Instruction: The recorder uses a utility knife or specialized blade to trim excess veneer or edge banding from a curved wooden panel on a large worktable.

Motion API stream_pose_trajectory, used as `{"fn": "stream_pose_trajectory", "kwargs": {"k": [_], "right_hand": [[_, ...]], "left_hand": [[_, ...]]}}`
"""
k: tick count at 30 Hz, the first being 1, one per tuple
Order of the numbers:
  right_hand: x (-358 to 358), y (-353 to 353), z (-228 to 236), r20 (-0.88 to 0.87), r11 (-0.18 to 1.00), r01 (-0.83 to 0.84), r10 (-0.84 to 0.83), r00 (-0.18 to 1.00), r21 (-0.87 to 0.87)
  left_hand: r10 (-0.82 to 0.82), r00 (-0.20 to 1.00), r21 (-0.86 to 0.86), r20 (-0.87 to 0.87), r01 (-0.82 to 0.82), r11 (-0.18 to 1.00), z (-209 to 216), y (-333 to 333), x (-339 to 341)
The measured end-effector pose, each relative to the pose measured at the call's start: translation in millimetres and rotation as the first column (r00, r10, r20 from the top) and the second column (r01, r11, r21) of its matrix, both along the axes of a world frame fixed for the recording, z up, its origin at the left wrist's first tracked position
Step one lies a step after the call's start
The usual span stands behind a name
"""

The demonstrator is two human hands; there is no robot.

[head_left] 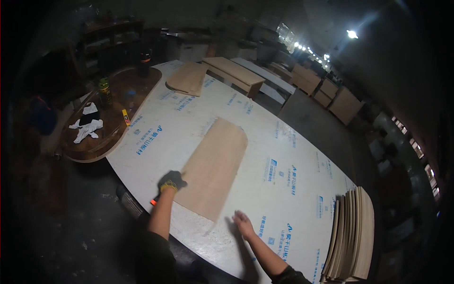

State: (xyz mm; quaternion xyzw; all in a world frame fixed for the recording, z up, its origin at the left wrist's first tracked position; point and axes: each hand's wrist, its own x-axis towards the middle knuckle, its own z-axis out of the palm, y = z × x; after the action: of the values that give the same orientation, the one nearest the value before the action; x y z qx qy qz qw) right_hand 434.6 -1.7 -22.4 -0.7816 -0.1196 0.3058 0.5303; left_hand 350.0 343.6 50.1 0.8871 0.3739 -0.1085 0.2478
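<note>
A tan wooden panel with one rounded far corner lies on a large white printed board. My left hand, in a dark glove with a yellow cuff, is at the panel's near left edge. Its fingers look curled, and an orange-tipped dark object shows beside the wrist; what the glove grips is hidden. Bare and slightly blurred, my right hand hovers off the panel's near right corner. Its fingers are loosely extended, with nothing visible in them.
Curved wooden panels stand stacked at the right edge. More panels lie at the far end. On a brown side table are white cloths, a green can and a yellow tube. Beyond stand wooden cabinets.
</note>
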Motion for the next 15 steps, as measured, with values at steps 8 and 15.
{"fn": "stream_pose_trajectory", "kwargs": {"k": [8, 15], "right_hand": [[18, -20, 18, 0.302, 0.924, 0.312, -0.239, 0.923, -0.220], [-38, -141, 9, 0.313, 0.894, 0.328, -0.231, 0.921, -0.304]], "left_hand": [[-0.210, 0.950, -0.025, 0.230, 0.222, 0.975, -76, -137, -10], [-0.435, 0.877, 0.062, 0.204, 0.432, 0.900, -52, -241, -62]]}}
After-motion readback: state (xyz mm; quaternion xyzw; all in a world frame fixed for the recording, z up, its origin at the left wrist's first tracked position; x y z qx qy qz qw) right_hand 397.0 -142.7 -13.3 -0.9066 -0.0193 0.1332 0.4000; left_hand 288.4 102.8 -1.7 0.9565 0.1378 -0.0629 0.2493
